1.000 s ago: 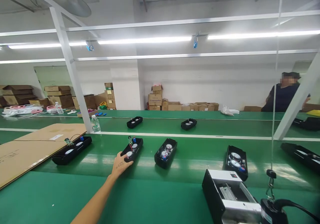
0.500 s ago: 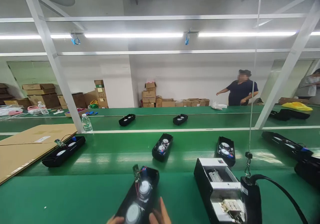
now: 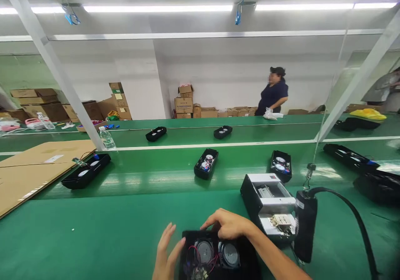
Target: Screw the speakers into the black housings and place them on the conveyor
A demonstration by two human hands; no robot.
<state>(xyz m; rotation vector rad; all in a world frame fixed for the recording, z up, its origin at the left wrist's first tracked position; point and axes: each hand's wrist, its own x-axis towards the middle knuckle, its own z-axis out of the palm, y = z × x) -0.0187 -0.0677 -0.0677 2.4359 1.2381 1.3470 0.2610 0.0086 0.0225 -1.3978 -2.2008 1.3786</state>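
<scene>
Black speaker housing [image 3: 218, 255], right hand [image 3: 230, 223] at far edge, grip unclear; left hand [image 3: 166, 256] spread

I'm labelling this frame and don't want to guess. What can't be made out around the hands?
In the head view:
Black housing: near edge, cut off by the picture's bottom edge.
Circuit board: markings, blurred and too small.
Left hand: wrist, below the picture's bottom edge.
Right hand: some fingertips, hidden by the hand.

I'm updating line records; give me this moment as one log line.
left hand: spread beside black housing; right hand: at housing's far edge; housing: two round speakers inside; nearby: silver-topped fixture
</scene>
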